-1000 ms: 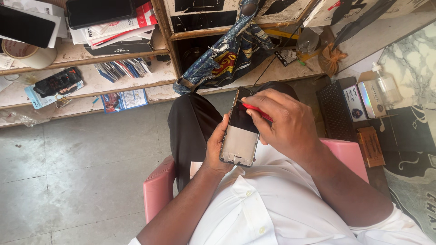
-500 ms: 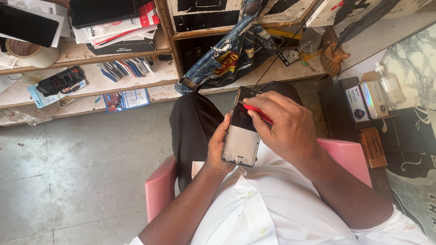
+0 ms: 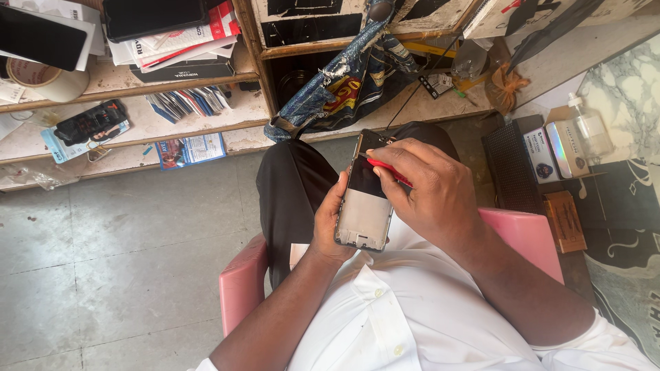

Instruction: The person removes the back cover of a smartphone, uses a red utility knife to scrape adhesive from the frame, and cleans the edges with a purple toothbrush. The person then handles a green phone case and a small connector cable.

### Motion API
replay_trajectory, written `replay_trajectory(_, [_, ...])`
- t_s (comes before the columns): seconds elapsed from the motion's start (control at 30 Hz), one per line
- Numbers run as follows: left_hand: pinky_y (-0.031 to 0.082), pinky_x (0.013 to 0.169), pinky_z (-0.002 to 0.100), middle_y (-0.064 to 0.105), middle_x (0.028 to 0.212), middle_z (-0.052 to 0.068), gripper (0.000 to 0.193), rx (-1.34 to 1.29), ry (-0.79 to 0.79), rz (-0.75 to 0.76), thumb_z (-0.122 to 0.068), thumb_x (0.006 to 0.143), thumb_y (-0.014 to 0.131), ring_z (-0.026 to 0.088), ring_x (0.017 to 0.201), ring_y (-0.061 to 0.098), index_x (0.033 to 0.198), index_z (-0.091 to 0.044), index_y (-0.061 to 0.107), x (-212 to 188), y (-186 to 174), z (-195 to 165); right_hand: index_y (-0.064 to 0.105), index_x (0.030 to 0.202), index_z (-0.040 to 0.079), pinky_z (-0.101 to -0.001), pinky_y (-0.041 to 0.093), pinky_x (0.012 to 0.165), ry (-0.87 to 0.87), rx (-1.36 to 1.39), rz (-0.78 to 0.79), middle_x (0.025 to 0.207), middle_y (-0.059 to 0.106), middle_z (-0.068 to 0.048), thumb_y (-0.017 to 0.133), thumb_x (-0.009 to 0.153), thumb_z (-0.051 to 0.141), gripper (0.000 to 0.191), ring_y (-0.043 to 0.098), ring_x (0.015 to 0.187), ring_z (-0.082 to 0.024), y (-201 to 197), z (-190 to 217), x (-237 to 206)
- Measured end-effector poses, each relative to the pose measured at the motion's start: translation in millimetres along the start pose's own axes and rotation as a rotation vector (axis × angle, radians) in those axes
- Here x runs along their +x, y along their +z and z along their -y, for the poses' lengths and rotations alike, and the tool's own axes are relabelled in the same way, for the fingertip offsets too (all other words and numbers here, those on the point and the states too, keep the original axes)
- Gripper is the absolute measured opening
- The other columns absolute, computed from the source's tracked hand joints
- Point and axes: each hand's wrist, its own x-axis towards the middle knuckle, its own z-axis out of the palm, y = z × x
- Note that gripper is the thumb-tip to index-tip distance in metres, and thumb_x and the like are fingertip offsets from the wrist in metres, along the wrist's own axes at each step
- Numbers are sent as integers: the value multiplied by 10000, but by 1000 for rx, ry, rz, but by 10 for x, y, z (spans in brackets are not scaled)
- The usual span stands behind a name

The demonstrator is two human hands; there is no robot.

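A single view is given, taken from the wearer's head and aimed steeply down over the chest and lap. The hands are seen close up at centre; the floor (image 3: 124, 247) and low shelves (image 3: 137, 120) are caught farther off, towards the top.

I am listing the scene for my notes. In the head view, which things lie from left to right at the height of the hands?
Grey tiled floor → left hand → opened phone → right hand with red tool → pink chair → small brown box.
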Motion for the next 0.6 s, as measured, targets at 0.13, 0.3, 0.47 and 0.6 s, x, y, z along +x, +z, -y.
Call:
replay_trajectory(0.13, [653, 666, 425, 687, 1153, 110, 522, -4, 18, 0, -534, 1077, 407, 229, 956, 733, 1467, -203, 510, 11, -34, 7, 747, 1084, 83, -366, 592, 790, -26, 18, 19, 1052, 743, -84, 749, 902, 103, 183, 732, 947, -269, -14, 10, -6])
replay_trajectory(0.3, [640, 774, 378, 679, 1168, 109, 469, -51, 78, 53, -483, 1122, 399, 211, 989, 720, 1435, -164, 541, 33, -116, 20, 741, 1084, 64, -366, 597, 784, -58, 39, 56, 1045, 741, -93, 746, 906, 105, 183, 730, 939, -272, -24, 71, -23])
replay_trajectory(0.47, [622, 847, 340, 677, 1139, 86, 458, -72, 79, -37, -474, 1124, 377, 173, 1023, 703, 1357, -135, 578, 74, -167, 54, 740, 1061, 63, -362, 598, 745, -75, 47, 78, 1026, 742, -86, 748, 897, 101, 169, 733, 908, -261, -3, 153, -46])
replay_trajectory(0.6, [608, 846, 328, 680, 1130, 85, 477, -74, 101, 58, -490, 1148, 366, 174, 1021, 694, 1372, -126, 576, 63, -153, 69, 738, 1072, 61, -364, 599, 742, -60, 31, 67, 1038, 739, -91, 748, 892, 103, 185, 732, 910, -267, -11, 171, -56])
